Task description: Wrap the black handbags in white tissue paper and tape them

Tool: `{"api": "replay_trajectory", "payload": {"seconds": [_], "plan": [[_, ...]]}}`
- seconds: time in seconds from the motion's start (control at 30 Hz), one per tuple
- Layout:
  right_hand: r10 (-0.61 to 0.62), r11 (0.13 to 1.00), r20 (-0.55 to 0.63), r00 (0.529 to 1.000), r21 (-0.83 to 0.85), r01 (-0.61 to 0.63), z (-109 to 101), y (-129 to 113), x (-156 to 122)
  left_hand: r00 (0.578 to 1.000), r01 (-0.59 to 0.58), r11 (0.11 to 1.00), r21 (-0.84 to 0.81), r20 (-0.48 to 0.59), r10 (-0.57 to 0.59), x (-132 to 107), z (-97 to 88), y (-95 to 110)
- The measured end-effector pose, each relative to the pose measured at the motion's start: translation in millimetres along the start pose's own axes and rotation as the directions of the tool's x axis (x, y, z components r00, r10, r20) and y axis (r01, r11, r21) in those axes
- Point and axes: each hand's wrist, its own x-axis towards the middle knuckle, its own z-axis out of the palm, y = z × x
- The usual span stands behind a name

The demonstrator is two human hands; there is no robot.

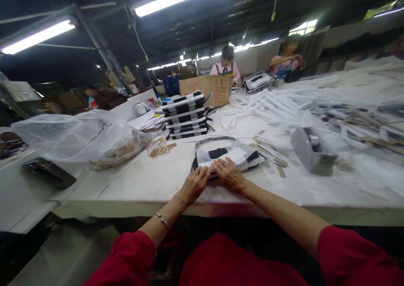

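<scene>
A black-and-white striped bag [218, 152] lies on the table in front of me, with white wrapping sheet over part of it and a dark handle loop at its far side. At its near left edge, my left hand [196, 183] is closed, fingers bent together over the edge; its thumb is hidden. My right hand [229, 175] rests beside it, palm down, fingers apart and laid across the white sheet. The two hands almost touch.
Behind the bag stands a stack of striped bags [186, 117], near a cardboard box [205, 88]. Tan tags [161, 148] and a plastic sack [120, 145] lie left. A grey tape dispenser [312, 151] and white tubes [268, 105] are right. Two people work across the table.
</scene>
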Motion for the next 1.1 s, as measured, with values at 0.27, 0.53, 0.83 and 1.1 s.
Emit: {"api": "replay_trajectory", "payload": {"seconds": [0.27, 0.53, 0.83, 1.1], "plan": [[-0.091, 0.996, 0.040, 0.995, 0.018, 0.090, -2.6, 8.6, 7.3, 0.998, 0.050, 0.991, 0.126, -0.045, -0.045, -2.3, 5.1, 9.0], [0.011, 1.000, 0.081, 0.997, -0.011, -0.010, -8.6, -1.2, 13.7, 0.996, -0.002, 0.987, 0.163, 0.089, -0.012, 17.1, -4.8, 4.9], [0.115, 0.993, 0.047, 0.992, -0.026, -0.114, -27.1, 1.1, 11.5, 0.998, 0.020, 0.996, 0.087, 0.057, -0.025, 41.3, -29.8, -2.9], [0.033, 0.999, 0.116, 0.993, -0.001, -0.033, -40.9, 19.6, 25.8, 0.996, 0.080, 0.996, 0.038, -0.028, -0.079, 43.2, -29.6, 7.2]]}}
